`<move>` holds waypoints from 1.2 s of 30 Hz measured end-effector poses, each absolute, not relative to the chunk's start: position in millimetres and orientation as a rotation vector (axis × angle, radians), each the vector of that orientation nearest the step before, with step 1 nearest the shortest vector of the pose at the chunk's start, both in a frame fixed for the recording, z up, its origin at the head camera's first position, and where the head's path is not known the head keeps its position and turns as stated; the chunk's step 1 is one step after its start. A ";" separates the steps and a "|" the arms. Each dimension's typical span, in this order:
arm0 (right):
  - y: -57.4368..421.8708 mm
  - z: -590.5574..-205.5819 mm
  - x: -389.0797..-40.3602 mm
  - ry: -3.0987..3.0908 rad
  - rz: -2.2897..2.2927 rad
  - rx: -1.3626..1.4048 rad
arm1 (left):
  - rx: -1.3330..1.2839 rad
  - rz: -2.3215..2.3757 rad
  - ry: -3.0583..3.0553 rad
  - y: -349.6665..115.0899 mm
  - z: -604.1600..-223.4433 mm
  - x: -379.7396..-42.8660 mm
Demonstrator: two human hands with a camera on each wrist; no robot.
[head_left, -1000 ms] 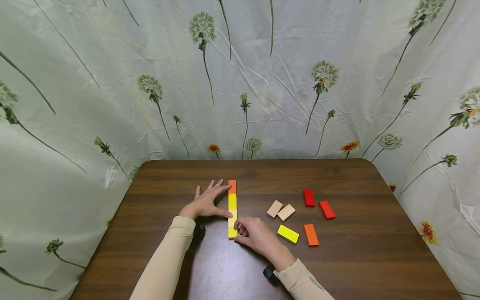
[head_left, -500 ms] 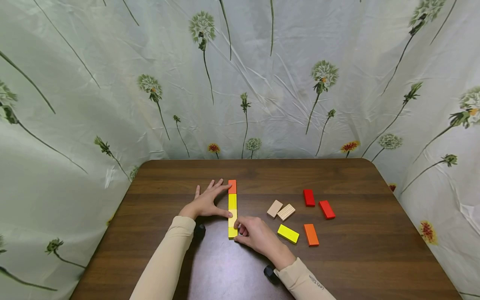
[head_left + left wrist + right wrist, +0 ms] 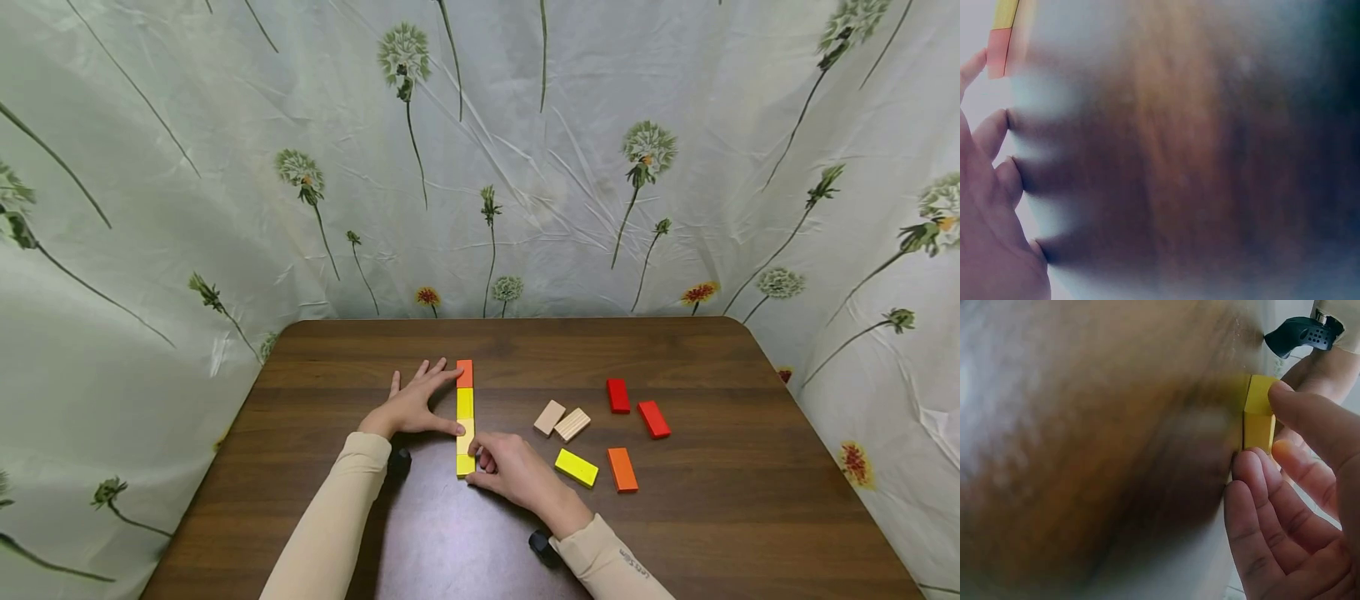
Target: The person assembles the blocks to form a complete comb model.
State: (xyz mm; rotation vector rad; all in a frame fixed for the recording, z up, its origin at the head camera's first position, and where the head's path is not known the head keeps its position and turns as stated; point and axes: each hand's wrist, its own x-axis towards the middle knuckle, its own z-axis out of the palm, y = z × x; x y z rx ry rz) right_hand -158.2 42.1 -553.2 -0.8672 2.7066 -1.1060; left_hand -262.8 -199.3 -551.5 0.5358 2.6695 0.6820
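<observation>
A straight row of flat blocks lies on the table: an orange block (image 3: 466, 377) at the far end, a yellow block (image 3: 465, 403), a pale yellow block (image 3: 465, 443) and another yellow block (image 3: 466, 467) nearest me. My left hand (image 3: 411, 408) spreads along the row's left side, index fingertip at the orange block and thumb at the pale one. The left wrist view shows its other fingertips on the table beside the orange block (image 3: 999, 53). With curled fingers, my right hand (image 3: 517, 473) holds the nearest yellow block (image 3: 1260, 428), thumb on its near end and index finger along its right side.
Right of the row lie two bare wood blocks (image 3: 573, 425), a loose yellow block (image 3: 577, 468), an orange block (image 3: 622, 471) and two red blocks (image 3: 654, 420). The brown table (image 3: 720, 517) ends at a flower-printed curtain (image 3: 570, 208) behind.
My right thumb has edged slightly left at the near end of the row. The left hand and all the loose blocks stay where they were.
</observation>
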 end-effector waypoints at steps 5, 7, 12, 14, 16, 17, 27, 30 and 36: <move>45.5 -547.3 -158.2 2.684 -1.080 -0.858 | 0.539 0.675 2.673 -199.8 -553.2 -264.4; 47.9 -543.7 -157.7 2.680 -1.068 -0.843 | 0.539 0.676 2.675 -199.8 -554.2 -264.7; 56.9 -535.8 -157.6 2.717 -1.018 -0.830 | 0.532 0.684 2.676 -199.6 -554.8 -263.7; 62.0 -533.0 -158.0 2.737 -0.992 -0.831 | 0.531 0.683 2.675 -199.7 -554.9 -263.2; 68.3 -530.2 -158.9 2.750 -0.971 -0.814 | 0.530 0.680 2.674 -199.9 -555.0 -263.0; 71.8 -529.4 -159.7 2.754 -0.964 -0.806 | 0.531 0.681 2.675 -200.1 -555.1 -263.1; 114.7 -523.4 -159.0 2.810 -0.976 -0.733 | 0.530 0.674 2.677 -199.8 -553.9 -263.5; 127.1 -523.0 -156.8 2.844 -0.982 -0.723 | 0.532 0.676 2.679 -200.1 -554.2 -263.6; 146.1 -524.9 -152.3 2.888 -1.003 -0.639 | 0.531 0.681 2.674 -200.4 -554.1 -263.3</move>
